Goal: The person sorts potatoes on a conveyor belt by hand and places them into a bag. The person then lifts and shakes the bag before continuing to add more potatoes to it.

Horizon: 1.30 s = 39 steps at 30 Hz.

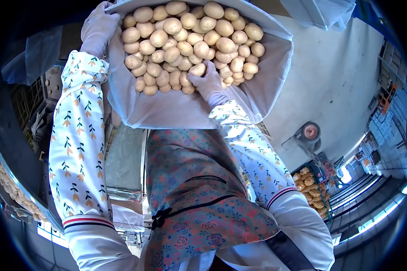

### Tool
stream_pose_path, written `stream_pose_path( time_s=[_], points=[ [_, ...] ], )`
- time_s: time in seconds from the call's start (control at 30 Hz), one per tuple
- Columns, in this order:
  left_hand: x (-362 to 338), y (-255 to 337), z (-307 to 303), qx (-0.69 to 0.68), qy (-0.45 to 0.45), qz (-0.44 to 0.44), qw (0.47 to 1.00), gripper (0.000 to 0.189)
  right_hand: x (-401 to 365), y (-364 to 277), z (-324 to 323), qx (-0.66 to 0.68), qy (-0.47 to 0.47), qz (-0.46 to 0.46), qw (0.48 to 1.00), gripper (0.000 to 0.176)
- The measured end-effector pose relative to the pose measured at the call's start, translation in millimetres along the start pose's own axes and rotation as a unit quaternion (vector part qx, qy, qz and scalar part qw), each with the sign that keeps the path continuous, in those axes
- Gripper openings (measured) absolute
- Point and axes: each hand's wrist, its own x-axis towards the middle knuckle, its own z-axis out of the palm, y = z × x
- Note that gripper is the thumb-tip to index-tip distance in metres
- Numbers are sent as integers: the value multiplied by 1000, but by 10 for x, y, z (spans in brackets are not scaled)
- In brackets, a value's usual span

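A box lined with pale plastic film [167, 110] stands in front of me, filled with many round, pale-yellow potatoes [172, 25]. My right hand [209, 84], in a light glove, reaches in over the near side of the heap. Its thumb and fingers close around one potato [197, 69] at the front of the pile. My left hand [99, 28], gloved as well, is at the far left corner of the box, with its fingers bent over the lined rim. The fingertips of that hand are partly hidden by the edge.
Bagged potatoes in orange netting [310, 189] sit in a crate at the right. Nearby on the pale floor is a cart wheel [310, 131]. A conveyor carrying potatoes [13, 189] curves along the left edge. Another plastic-lined container [321, 11] stands at the top right.
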Motion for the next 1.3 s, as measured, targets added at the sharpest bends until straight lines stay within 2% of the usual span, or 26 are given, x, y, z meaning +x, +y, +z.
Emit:
stream_pose_path(
  time_s=[0.03, 0.13, 0.17, 0.2, 0.27, 0.33, 0.37, 0.47, 0.57, 0.8, 0.93, 0.97, 1.0, 1.03, 1.07, 1.1, 1.13, 1.17, 1.2, 1.23, 1.3],
  points=[
    [-3, 6, 16, -6, 4, -3, 1000, 31, -35, -101, 46, -34, 22, 3, 999, 69],
    [-9, 14, 4, -16, 8, -16, 1000, 31, -14, -107, 130, 66, 50, -1, 997, 67],
    [-9, 16, 5, -18, 3, -23, 1000, 31, -63, -92, 69, 211, -3, 45, 976, 62],
    [-11, 28, 8, -22, -1, -30, 999, 31, -52, 125, 60, 252, -63, 43, 965, 62],
    [-58, 63, 2, -27, 16, -32, 999, 31, -296, -27, -192, 369, -145, 58, 916, 65],
    [-70, 76, 3, -23, 35, -32, 999, 31, -485, -238, -414, 439, -235, 19, 867, 70],
    [-93, 134, -29, -26, 16, -45, 999, 35, -568, -392, -526, 473, -278, 6, 836, 70],
    [-144, 246, -119, -36, -12, -62, 997, 44, -715, -634, -645, 537, -335, 22, 774, 79],
    [-162, 325, -198, -44, -32, -86, 995, 44, -812, -980, -765, 528, -380, -35, 759, 82],
    [-183, 399, -260, -57, -39, -110, 992, 44, -1042, -1156, -794, 543, -368, -15, 755, 90],
    [-349, 475, -327, -80, -3, -114, 990, 47, -1141, -1252, -799, 479, -390, -39, 785, 91],
    [-459, 467, -331, -116, 15, -99, 988, 50, -1177, -1295, -821, 470, -386, -46, 793, 90],
    [-695, 508, -283, -185, 68, -84, 977, 51, -1219, -1344, -851, 461, -383, -53, 799, 90],
    [-949, 500, -147, -187, 138, -45, 972, 54, -1265, -1379, -865, 453, -380, -61, 804, 89],
    [-1282, 599, -240, -228, 186, 28, 955, 58, -1299, -1393, -858, 434, -365, -72, 820, 88],
    [-1588, 706, -303, -211, 251, 102, 939, 59, -1331, -1394, -844, 415, -348, -83, 836, 88],
    [-1878, 825, -512, -212, 214, 113, 947, 51, -1370, -1401, -839, 395, -330, -92, 852, 87],
    [-2191, 754, -535, -132, 158, 198, 958, 43, -1417, -1480, -872, 401, -351, -86, 842, 84],
    [-2417, 880, -671, -468, 9, 57, 882, 39, -1440, -1515, -842, 389, -347, -102, 847, 84],
    [-2595, 1021, -795, -731, -139, -90, 662, 35, -1466, -1546, -795, 378, -344, -116, 852, 84],
    [-2859, 965, -872, -630, -120, 15, 767, 32, -1515, -1614, -690, 352, -340, -148, 860, 83]
  ],
)
